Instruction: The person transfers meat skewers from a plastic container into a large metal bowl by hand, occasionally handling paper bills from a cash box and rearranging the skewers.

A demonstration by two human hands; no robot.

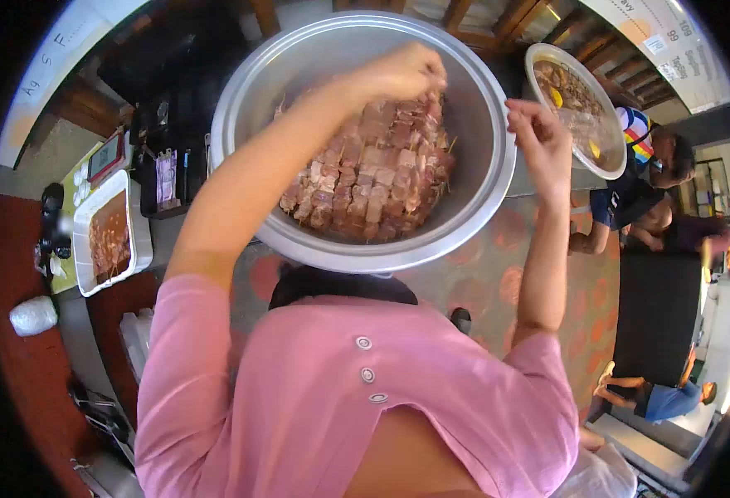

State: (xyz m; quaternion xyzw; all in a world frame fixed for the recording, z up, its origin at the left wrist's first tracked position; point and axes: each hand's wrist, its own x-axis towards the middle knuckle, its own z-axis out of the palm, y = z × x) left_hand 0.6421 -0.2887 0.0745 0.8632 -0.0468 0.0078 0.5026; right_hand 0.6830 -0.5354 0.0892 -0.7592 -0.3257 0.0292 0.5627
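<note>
Below me a large round metal basin holds a heap of raw meat skewers, packed side by side with thin sticks poking out. My left hand reaches across the basin to the heap's far right end. Its fingers are curled closed right against the meat, and what they grip is hidden. Just outside the right rim, my right hand is raised with thumb and fingertips pinched together. Anything between those fingertips is too small to make out.
A second basin of meat in liquid with yellow pieces stands at right. To the left are a white tub of marinated meat, a scale and a black box with banknotes. Several people are at the far right.
</note>
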